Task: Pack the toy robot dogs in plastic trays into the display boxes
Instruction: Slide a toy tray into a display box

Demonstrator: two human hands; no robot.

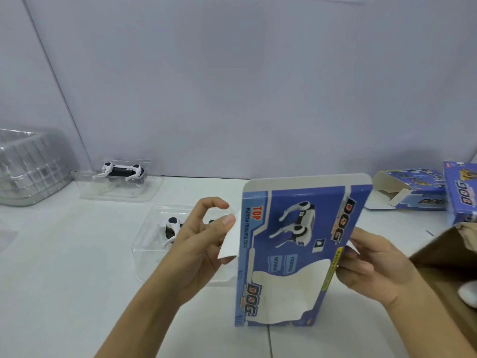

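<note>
A flat blue display box (296,251) printed with a robot dog and "DOG" stands upright on the white table in front of me. My left hand (198,244) pinches its white side flap at the left edge. My right hand (371,267) holds the box's right edge and a small white flap. Behind my left hand lies a clear plastic tray (147,244) with a white and black toy robot dog (171,229) in it, partly hidden. A second tray (118,188) with another toy dog (124,171) sits further back left.
A stack of clear trays (28,166) stands at the far left. More blue display boxes (418,192) lie at the back right, one upright (462,195). A brown cardboard carton (449,270) fills the right edge. A wall rises behind the table.
</note>
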